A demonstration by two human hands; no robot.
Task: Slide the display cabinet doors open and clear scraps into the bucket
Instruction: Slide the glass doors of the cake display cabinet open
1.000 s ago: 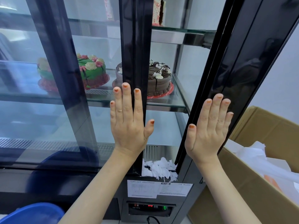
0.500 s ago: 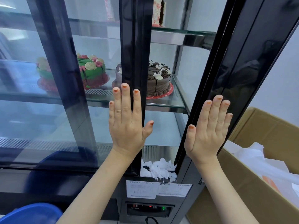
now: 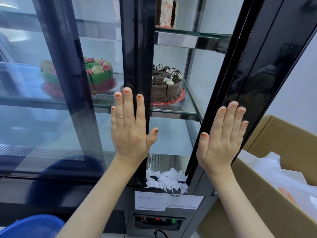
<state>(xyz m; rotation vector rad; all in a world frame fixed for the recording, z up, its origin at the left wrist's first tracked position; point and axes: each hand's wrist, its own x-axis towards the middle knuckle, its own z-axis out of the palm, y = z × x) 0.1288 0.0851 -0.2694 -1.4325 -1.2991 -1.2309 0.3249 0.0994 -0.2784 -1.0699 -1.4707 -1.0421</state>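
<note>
My left hand lies flat, fingers together, against the black frame of the sliding glass door, thumb sticking out to the right. My right hand presses flat on the cabinet's black right post. Between them a narrow gap stands open. White paper scraps are heaped in the door track at the bottom of that gap. A blue bucket shows at the bottom left corner, mostly cut off.
A chocolate cake and a green flowered cake sit on the glass middle shelf. A taller cake stands on the top shelf. A cardboard box with white paper is at right. A control panel is below the scraps.
My left hand and the door frame have shifted slightly left, widening the gap a little. My right hand stays on the post.
</note>
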